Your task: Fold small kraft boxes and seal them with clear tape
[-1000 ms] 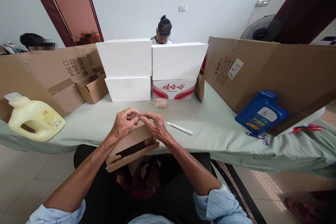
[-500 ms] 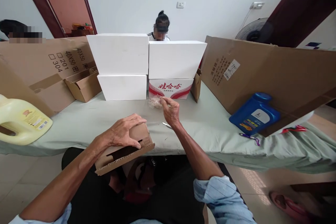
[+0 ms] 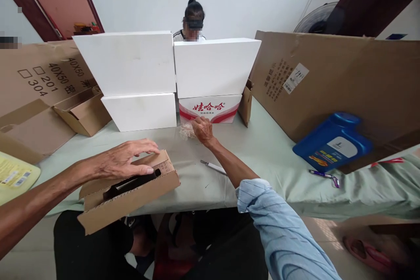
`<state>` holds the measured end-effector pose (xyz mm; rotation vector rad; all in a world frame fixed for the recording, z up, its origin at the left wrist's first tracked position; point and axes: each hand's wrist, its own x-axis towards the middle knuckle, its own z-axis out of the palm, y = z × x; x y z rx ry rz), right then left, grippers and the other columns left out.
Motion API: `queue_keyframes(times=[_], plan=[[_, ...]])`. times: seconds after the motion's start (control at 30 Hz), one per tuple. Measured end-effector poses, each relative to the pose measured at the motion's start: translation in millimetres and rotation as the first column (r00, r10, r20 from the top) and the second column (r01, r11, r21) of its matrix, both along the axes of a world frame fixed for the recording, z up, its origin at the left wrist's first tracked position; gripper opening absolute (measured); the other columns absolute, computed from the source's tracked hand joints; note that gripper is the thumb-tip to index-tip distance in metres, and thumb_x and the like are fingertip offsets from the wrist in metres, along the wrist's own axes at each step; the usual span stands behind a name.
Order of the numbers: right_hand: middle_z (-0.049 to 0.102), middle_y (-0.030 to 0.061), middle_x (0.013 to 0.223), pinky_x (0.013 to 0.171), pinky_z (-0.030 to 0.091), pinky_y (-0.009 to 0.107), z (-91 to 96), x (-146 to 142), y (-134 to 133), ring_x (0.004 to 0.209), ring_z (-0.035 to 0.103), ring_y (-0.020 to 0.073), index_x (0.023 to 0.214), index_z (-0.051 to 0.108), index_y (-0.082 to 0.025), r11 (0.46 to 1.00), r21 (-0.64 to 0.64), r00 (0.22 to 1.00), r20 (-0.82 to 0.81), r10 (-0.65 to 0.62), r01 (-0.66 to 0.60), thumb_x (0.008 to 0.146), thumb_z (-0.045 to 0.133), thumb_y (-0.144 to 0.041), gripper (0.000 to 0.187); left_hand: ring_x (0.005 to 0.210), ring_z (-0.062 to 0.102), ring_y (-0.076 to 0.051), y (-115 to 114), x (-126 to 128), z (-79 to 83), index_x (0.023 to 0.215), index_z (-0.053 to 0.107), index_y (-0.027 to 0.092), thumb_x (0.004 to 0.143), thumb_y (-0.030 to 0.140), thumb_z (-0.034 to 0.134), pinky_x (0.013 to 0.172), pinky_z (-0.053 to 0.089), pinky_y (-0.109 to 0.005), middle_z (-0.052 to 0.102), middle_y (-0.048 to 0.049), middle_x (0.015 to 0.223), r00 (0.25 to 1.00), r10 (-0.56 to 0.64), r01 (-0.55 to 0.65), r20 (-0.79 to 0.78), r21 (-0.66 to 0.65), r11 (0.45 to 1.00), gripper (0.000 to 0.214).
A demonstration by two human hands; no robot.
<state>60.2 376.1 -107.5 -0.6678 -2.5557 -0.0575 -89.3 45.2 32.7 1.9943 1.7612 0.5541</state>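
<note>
Left hand (image 3: 123, 157): spread above the far side of an open cardboard box (image 3: 131, 199), thumb apart from the other fingers and over the opening. Fingers not clenched; how far they bear on the cardboard, I cannot tell. Box lies slantwise at the near edge of my worktop (image 3: 187, 188), near flap toward my lap. Inside, a long black object (image 3: 144, 180), details hard to make out.

Right hand (image 3: 203, 131): reached forward, fingers bunched downward at a clear plastic bag (image 3: 186, 131) of pale contents, just before the red-printed white carton (image 3: 210, 107). Fingertips hidden behind the knuckles; cannot tell whether they grasp anything.

Scalpel (image 3: 213, 167) under my right forearm, blade pointing left, handle partly covered. Off to the right, a blue bottle (image 3: 331, 142) leans against a large cardboard sheet (image 3: 328, 83); purple pen (image 3: 323, 175) just beside it. Yellow jug (image 3: 16, 177) at far left, cut by the view's edge.
</note>
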Motion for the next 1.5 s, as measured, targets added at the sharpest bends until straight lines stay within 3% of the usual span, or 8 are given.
queue_keyframes(times=[0.2,0.3,0.5,0.73,1.07,1.23,1.4,1.5], plan=[[0.077,0.0169,0.122,0.101,0.039,0.043,-39.9,-16.2,-2.4,0.121,0.055,0.0321,0.118,0.084,-0.016,0.989,-0.045,0.979,0.144,0.144,-0.139,0.108,0.058,-0.025,0.029,0.141,0.065,-0.035,-5.4,8.4,3.8,0.163,0.053,0.036,0.098,0.056,0.071,0.110,0.058,-0.042,0.059,-0.0072,0.165,0.991,-0.034,0.014,-0.128,-0.157,0.987,0.071],[0.074,0.0160,0.132,0.108,0.037,0.047,-47.7,-8.2,-2.1,0.130,0.052,0.0340,0.131,0.079,-0.018,0.984,-0.059,0.967,0.183,0.177,-0.169,0.104,0.067,-0.033,0.033,0.148,0.061,-0.038,-4.7,9.3,-6.1,0.168,0.044,0.042,0.092,0.056,0.078,0.113,0.057,-0.043,0.053,-0.0041,0.172,0.989,-0.094,0.068,-0.118,-0.210,0.975,0.085],[0.069,0.0139,0.145,0.101,0.042,0.045,-53.2,6.7,10.4,0.137,0.050,0.0321,0.147,0.069,-0.025,0.988,-0.129,0.974,0.197,0.113,-0.089,0.106,0.055,-0.015,0.045,0.156,0.052,-0.039,0.9,34.3,-40.7,0.175,0.029,0.040,0.079,0.036,0.087,0.122,0.051,-0.049,0.046,-0.0086,0.176,0.952,-0.216,0.169,-0.216,-0.216,0.962,0.112],[0.072,0.0141,0.144,0.101,0.045,0.043,-66.2,11.3,12.2,0.137,0.052,0.0312,0.144,0.072,-0.023,0.988,-0.099,0.992,0.039,0.123,-0.119,0.106,0.053,-0.010,0.044,0.155,0.049,-0.036,-9.2,72.0,-69.8,0.172,0.028,0.037,0.080,0.011,0.072,0.123,0.047,-0.053,0.049,-0.0110,0.170,0.841,-0.142,0.152,-0.522,-0.023,0.988,0.105],[0.074,0.0143,0.140,0.110,0.048,0.048,-68.5,31.9,12.4,0.134,0.057,0.0304,0.136,0.075,-0.021,0.972,-0.032,0.939,-0.269,0.214,-0.231,0.105,0.056,-0.013,0.038,0.130,0.059,-0.036,0.9,72.4,-23.0,0.132,0.067,0.024,0.098,0.009,0.056,0.108,0.056,-0.052,0.066,-0.0135,0.137,0.654,0.066,0.114,-0.753,0.184,0.976,0.039],[0.073,0.0144,0.139,0.112,0.049,0.050,-51.7,40.5,2.3,0.134,0.057,0.0306,0.136,0.075,-0.021,0.966,0.023,0.894,-0.372,0.249,-0.259,0.108,0.054,-0.019,0.035,0.128,0.060,-0.041,16.3,68.6,-40.4,0.135,0.067,0.021,0.091,-0.002,0.054,0.091,0.059,-0.053,0.067,-0.0188,0.132,0.484,0.276,-0.015,-0.830,0.308,0.951,0.051],[0.074,0.0134,0.138,0.112,0.050,0.049,-35.0,52.5,-15.4,0.135,0.057,0.0296,0.136,0.074,-0.022,0.961,0.086,0.862,-0.426,0.274,-0.263,0.111,0.053,-0.023,0.032,0.129,0.063,-0.038,26.7,61.8,-69.2,0.134,0.069,0.023,0.081,0.016,0.079,0.100,0.061,-0.053,0.066,-0.0165,0.141,0.727,0.016,0.012,-0.687,0.035,0.999,0.055],[0.074,0.0136,0.138,0.113,0.048,0.049,-21.9,57.1,-32.4,0.136,0.058,0.0294,0.136,0.073,-0.022,0.954,0.134,0.860,-0.412,0.301,-0.270,0.111,0.053,-0.022,0.032,0.142,0.058,-0.037,45.0,62.0,-55.4,0.146,0.063,0.022,0.098,0.033,0.071,0.112,0.058,-0.055,0.059,-0.0190,0.156,0.824,0.106,0.039,-0.556,0.243,0.969,0.050]])
